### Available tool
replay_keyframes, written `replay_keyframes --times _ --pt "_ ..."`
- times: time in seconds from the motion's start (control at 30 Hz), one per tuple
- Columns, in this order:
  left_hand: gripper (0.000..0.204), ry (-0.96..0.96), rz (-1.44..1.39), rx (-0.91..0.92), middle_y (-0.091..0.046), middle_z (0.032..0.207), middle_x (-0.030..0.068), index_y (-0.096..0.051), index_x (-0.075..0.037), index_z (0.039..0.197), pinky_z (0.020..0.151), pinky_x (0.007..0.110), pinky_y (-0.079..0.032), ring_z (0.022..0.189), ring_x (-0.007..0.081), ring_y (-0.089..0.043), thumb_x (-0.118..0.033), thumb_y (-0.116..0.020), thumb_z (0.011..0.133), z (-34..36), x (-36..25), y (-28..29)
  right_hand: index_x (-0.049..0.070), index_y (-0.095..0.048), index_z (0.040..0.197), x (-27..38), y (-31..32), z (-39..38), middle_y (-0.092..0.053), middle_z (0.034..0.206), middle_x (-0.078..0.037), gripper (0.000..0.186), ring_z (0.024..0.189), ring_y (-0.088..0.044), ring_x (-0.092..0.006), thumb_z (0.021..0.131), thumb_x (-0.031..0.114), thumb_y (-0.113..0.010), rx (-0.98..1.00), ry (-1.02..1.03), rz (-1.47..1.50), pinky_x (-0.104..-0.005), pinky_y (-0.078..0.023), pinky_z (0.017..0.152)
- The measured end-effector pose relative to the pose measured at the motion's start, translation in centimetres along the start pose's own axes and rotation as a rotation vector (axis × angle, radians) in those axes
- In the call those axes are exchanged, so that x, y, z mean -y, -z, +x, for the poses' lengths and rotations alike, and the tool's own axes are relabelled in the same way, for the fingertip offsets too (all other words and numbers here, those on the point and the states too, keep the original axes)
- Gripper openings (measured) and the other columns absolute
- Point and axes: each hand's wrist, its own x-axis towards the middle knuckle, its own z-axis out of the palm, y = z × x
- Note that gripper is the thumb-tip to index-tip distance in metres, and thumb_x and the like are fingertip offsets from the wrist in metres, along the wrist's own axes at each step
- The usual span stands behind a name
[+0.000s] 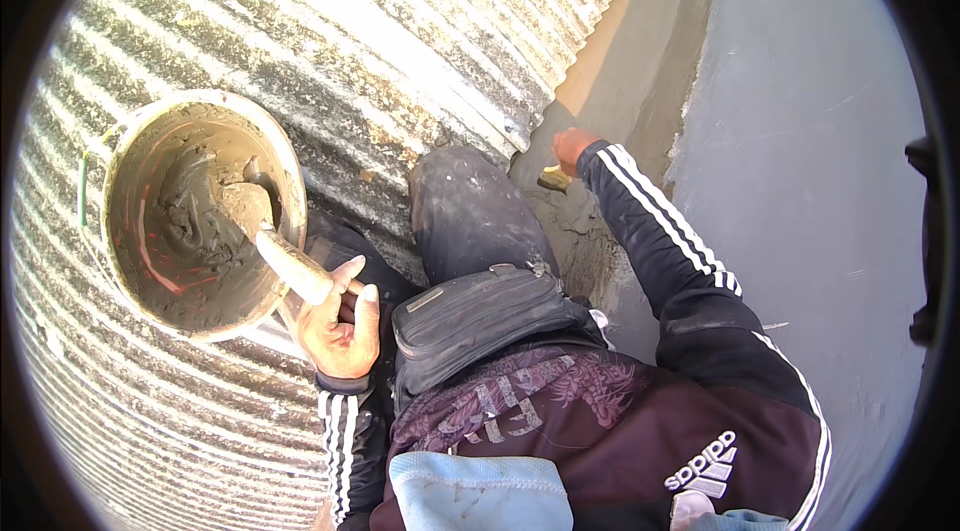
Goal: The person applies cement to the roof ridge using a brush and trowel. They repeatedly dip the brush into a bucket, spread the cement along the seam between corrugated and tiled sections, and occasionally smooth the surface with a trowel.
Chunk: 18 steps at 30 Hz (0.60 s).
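Observation:
My left hand [340, 336] is beside the bucket, at the butt end of a trowel handle [295, 266]. Its thumb and forefinger stand apart and the other fingers curl loosely; none wraps round the handle. The trowel's muddy blade [245, 206] rests in wet grey mortar [190, 221] in the round bucket [118, 261]. Ahead and to the right, my right hand [573, 148] is closed low over the strip of mortar by the wall. What it grips, if anything, is hidden. Just below that hand lies a small yellowish piece [553, 178], its kind unclear.
Corrugated roofing sheets [400, 31] spread under the bucket and far ahead, ending in a jagged edge. A smooth grey wall [800, 151] fills the right side. Between them runs a narrow mortar strip [640, 81]. A black waist bag [470, 316] sits on my lap.

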Motion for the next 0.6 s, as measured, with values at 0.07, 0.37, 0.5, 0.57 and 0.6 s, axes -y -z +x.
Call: replay_keyframes --times 0.07,0.37,0.5,0.57,0.6 --pt "0.028 -0.001 -0.086 0.022 -0.070 0.089 0.0051 -0.076 -0.002 0.121 0.064 0.023 -0.048 0.070 0.0087 -0.059 0.000 -0.073 0.093 0.3 -0.8 -0.1 0.004 -0.075 0.114 -3.5 7.0 -3.4 -0.075 0.118 -0.019 0.032 0.115 -0.070 -0.0365 0.083 0.010 -0.067 -0.083 -0.221 0.070 -0.0444 -0.058 0.095" --pt "0.053 0.048 -0.589 0.350 -0.069 0.127 0.0261 -0.062 0.011 0.136 0.103 0.042 -0.054 0.117 0.0326 -0.069 -0.034 -0.055 0.110 3.4 -12.6 -0.9 0.001 -0.068 0.106 4.6 23.7 -19.6 -0.060 0.080 0.001 0.018 0.072 -0.052 -0.0079 0.106 0.017 -0.060 -1.162 0.515 0.715 -0.0267 -0.044 0.067" --pt "0.079 0.053 -0.836 -0.166 -0.046 0.156 0.0316 -0.033 0.013 0.156 0.123 0.050 -0.034 0.143 0.0380 -0.050 -0.050 -0.042 0.110 3.2 -15.0 -0.9 -0.004 -0.060 0.123 20.1 21.1 -21.0 -0.069 0.096 -0.009 0.023 0.084 -0.066 -0.0158 0.104 0.007 -0.062 -0.939 0.861 1.156 -0.0289 -0.053 0.078" --pt "0.062 0.164 -1.081 -0.401 -0.057 0.148 0.0261 -0.047 0.006 0.149 0.119 0.050 -0.040 0.139 0.0359 -0.054 -0.043 -0.043 0.112 1.7 -14.7 1.2 -0.004 -0.057 0.130 26.6 20.9 -21.3 -0.069 0.107 -0.017 0.035 0.091 -0.070 -0.0263 0.098 0.005 -0.067 -0.914 1.172 1.105 -0.0340 -0.056 0.080" --pt "0.050 0.169 -1.080 -0.473 -0.059 0.144 0.0247 -0.049 0.004 0.143 0.116 0.047 -0.043 0.134 0.0331 -0.057 -0.035 -0.043 0.113 0.9 -14.1 2.4 -0.005 -0.055 0.133 29.4 20.8 -21.5 -0.068 0.112 -0.020 0.043 0.095 -0.071 -0.0322 0.094 0.004 -0.070 -0.901 1.222 1.014 -0.0371 -0.057 0.081"
